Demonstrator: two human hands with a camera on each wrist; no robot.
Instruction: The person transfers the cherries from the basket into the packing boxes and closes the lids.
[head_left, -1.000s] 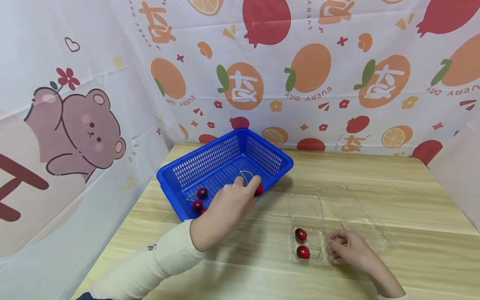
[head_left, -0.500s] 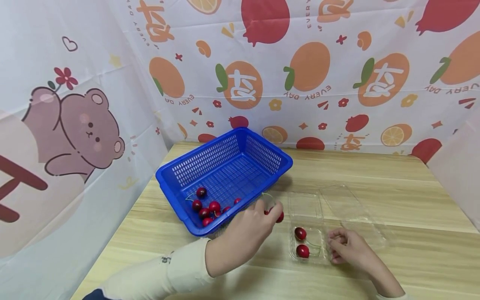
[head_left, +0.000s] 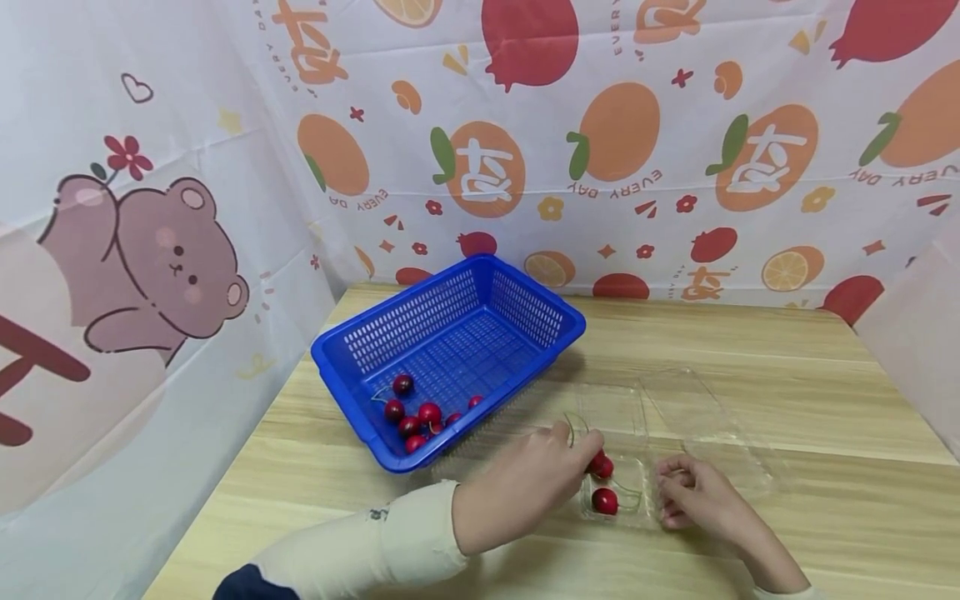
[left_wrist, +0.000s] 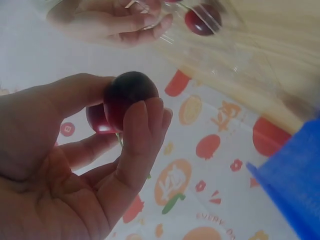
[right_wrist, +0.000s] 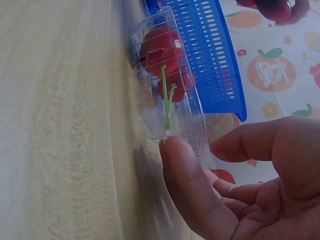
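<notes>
My left hand [head_left: 521, 483] pinches two dark red cherries [left_wrist: 131, 95] between thumb and fingers; in the left wrist view one lies behind the other, and a green stem shows in the head view. It hovers at the left side of a small clear plastic box [head_left: 633, 518], over its open tray. Inside the tray lie two cherries, the nearer cherry [head_left: 604, 501] in plain sight and the farther one partly overlapped by those in my hand. My right hand [head_left: 705, 500] holds the box's right edge between thumb and index finger [right_wrist: 235, 142].
A blue plastic basket [head_left: 450, 279] stands on the wooden table [head_left: 847, 533] at the left, several cherries [head_left: 430, 413] gathered in its near left corner. The box's lid [head_left: 611, 408] lies folded back. Another clear plastic container [head_left: 720, 433] lies to the right. Printed cloth hangs behind.
My left hand has come out of the basket with the cherries and moved right and nearer, reaching the box's tray. My right hand has stayed at the box's edge.
</notes>
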